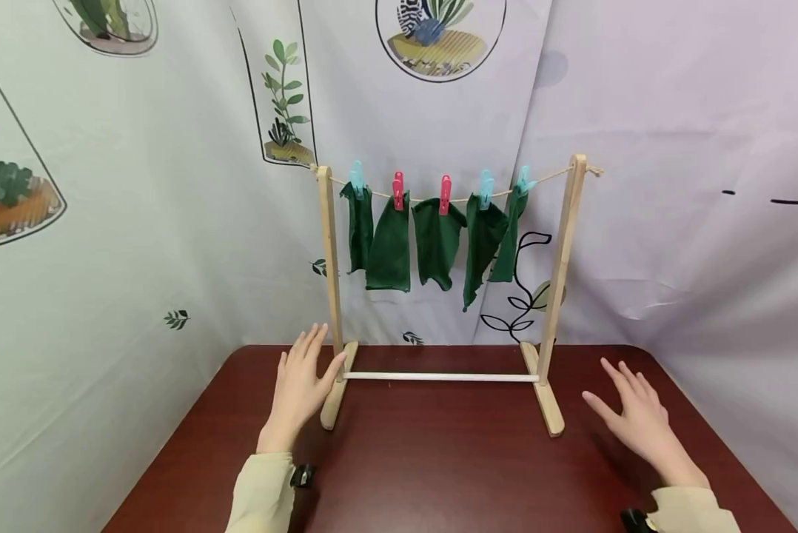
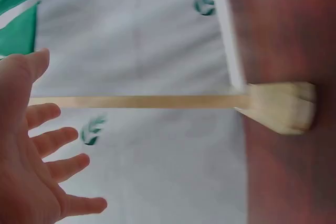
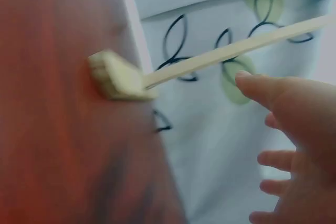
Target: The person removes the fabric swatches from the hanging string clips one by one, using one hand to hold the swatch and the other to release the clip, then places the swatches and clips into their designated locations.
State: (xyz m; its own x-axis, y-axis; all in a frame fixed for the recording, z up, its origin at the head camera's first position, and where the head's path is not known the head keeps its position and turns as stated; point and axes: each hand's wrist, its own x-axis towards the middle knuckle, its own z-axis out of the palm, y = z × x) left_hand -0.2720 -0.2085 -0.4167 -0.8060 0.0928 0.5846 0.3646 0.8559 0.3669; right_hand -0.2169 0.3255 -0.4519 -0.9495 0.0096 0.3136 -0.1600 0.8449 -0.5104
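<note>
A small wooden drying rack (image 1: 559, 266) stands on the table, with a string (image 1: 552, 175) tied between the tops of its two posts. Several dark green cloth pieces (image 1: 389, 248) hang from it under blue clothespins (image 1: 486, 189) and red clothespins (image 1: 398, 191). My left hand (image 1: 301, 385), fingers spread, is beside the rack's left post, its thumb overlapping the left foot in the head view. My right hand (image 1: 639, 418) hovers to the right of the right foot (image 3: 123, 77), fingers apart, holding nothing. The left wrist view shows the left post (image 2: 147, 102) beyond the left fingers.
The dark red table (image 1: 439, 459) stretches in front of the rack. A white bar (image 1: 439, 377) joins the rack's feet low down. Behind hangs a pale curtain (image 1: 672, 259) printed with plants. Black bands (image 1: 302, 476) sit at both cuffs.
</note>
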